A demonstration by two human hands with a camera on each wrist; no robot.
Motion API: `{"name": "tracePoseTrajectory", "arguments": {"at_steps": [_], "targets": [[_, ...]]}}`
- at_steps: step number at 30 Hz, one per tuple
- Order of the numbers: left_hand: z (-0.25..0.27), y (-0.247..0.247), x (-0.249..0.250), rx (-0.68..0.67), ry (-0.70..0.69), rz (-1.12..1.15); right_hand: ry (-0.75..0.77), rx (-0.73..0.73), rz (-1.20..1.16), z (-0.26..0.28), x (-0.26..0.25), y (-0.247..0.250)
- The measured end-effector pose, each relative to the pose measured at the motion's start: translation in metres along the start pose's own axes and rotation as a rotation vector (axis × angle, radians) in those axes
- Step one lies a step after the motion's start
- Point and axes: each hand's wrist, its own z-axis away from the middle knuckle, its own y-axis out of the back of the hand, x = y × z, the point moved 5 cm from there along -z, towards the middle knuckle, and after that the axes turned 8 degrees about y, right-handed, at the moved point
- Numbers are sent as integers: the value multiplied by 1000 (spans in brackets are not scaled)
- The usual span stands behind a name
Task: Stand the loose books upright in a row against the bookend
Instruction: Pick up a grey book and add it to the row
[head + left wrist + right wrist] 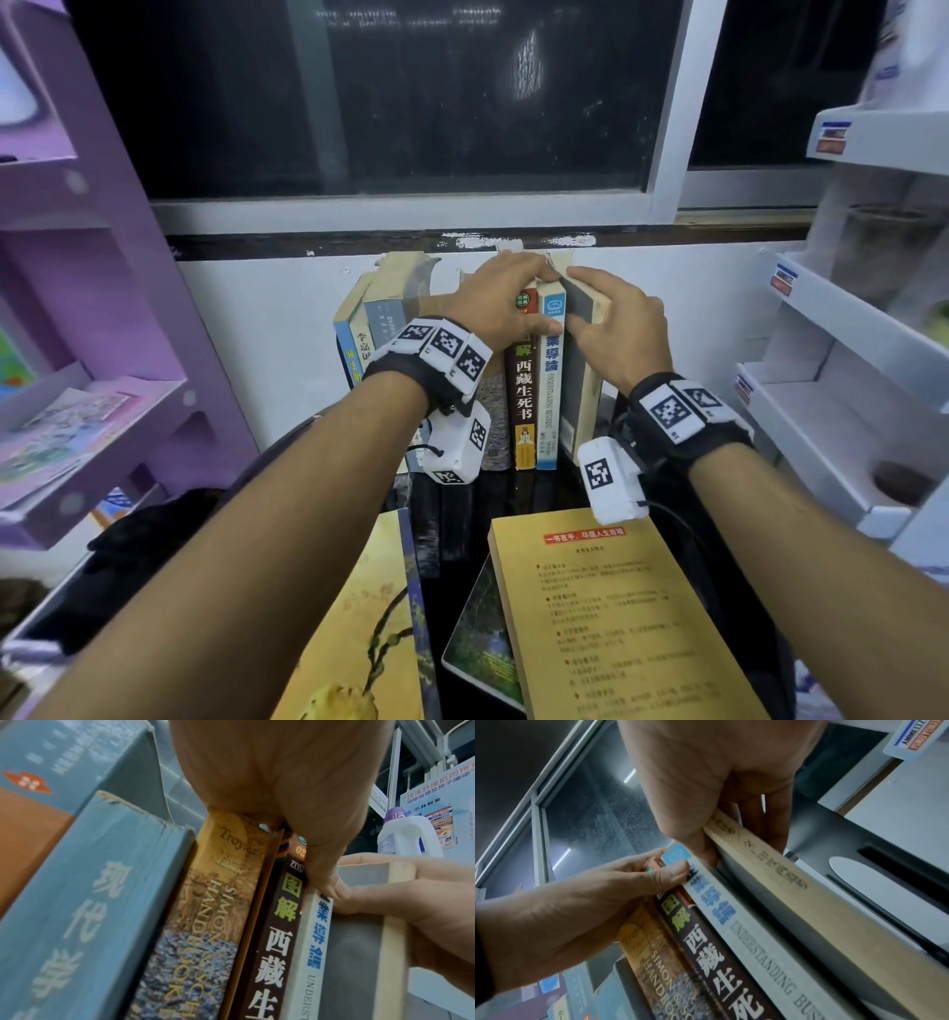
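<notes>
A row of books stands against the white wall. My left hand (513,303) lies over the tops of the brown book (524,401) and the white-and-blue book (550,390), its thumb pinching their spines. My right hand (611,324) grips the grey book (583,370) at the row's right end, thumb on its left cover, fingers on the far side. In the right wrist view, a black metal bookend (834,837) stands just beyond the grey book (808,902). A yellow book (616,616), a floral yellow book (359,616) and a green book (477,642) lie flat in front.
Two blue-grey books (380,318) lean at the row's left end. A purple shelf unit (77,308) stands to the left and white shelves (847,334) to the right. A dark window runs above the wall. A white bottle (406,837) sits on the right shelves.
</notes>
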Motion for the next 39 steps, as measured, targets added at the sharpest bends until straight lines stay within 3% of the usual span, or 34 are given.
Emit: {"name": "tracePoseTrajectory", "arguments": {"at_steps": [13,21,39], "targets": [[-1,-1,-2,10,4,-8,9,-179,-103,8,21,-12],[-1,0,-2,8,11,-3,38,-579,-93,21,21,-13],[2,0,-3,11,27,2,71,-486,-128,14,27,-27]]}}
